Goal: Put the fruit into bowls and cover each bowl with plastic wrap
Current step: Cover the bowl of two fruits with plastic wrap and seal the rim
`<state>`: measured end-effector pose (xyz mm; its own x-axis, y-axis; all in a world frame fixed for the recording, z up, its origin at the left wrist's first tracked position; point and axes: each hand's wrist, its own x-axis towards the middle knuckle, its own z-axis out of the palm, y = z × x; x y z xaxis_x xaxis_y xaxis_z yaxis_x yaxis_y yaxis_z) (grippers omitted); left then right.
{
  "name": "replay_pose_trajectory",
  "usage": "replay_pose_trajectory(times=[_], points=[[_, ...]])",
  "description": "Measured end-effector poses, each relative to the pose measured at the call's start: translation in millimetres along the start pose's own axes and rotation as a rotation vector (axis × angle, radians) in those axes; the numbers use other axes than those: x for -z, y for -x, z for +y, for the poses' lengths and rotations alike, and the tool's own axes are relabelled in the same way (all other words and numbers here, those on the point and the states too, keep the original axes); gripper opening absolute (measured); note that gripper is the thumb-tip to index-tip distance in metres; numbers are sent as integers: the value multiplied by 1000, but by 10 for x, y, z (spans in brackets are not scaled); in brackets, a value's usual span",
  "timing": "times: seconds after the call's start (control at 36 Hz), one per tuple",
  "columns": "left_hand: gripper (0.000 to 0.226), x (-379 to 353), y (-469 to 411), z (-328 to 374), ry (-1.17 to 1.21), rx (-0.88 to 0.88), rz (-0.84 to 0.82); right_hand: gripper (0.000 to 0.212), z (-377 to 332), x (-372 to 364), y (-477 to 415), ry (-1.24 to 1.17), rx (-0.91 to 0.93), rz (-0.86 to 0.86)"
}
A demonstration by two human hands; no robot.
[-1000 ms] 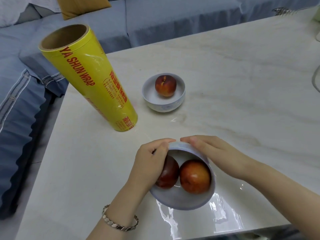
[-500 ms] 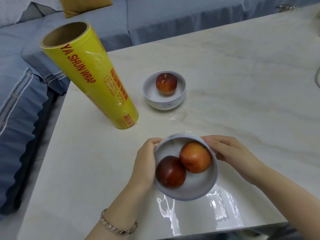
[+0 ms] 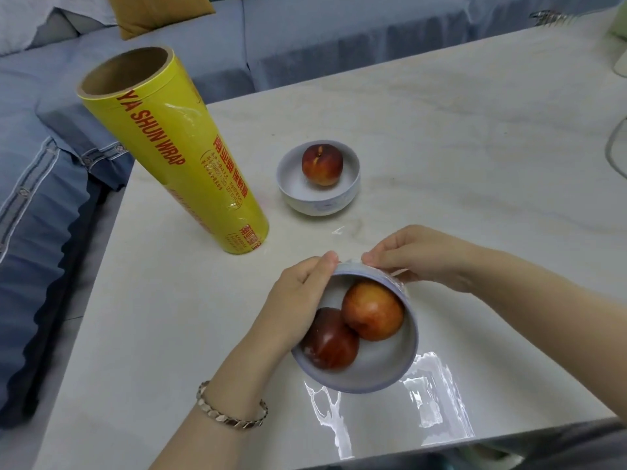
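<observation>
Holding the near bowl (image 3: 373, 374) tilted toward me by the table's (image 3: 475, 147) front edge, I judge, lets the plastic wrap (image 3: 431, 378) lying under it be drawn up the outside and over the far rim. My left hand (image 3: 298, 300) curls round the left rim to steady it, while my right hand (image 3: 424, 262) pinches that wrap against the far-right rim. Both fruits (image 3: 373, 310) rest inside, just below and between the two grips, the darker one beside my left hand.
</observation>
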<state>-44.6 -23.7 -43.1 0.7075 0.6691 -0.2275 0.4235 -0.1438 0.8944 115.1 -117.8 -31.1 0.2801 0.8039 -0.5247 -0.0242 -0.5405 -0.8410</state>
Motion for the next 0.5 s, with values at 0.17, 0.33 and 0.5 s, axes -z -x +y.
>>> replay_pose_trajectory(times=[0.17, 0.33, 0.5], points=[[38, -24, -17, -18, 44, 17, 50, 29, -53, -33, -2, 137, 83, 85], [43, -83, 64, 31, 113, 56, 101, 23, -92, -26, 7, 72, 75, 116], [49, -138, 159, -27, 77, 113, 54, 33, -65, 155, 21, 69, -188, -38]])
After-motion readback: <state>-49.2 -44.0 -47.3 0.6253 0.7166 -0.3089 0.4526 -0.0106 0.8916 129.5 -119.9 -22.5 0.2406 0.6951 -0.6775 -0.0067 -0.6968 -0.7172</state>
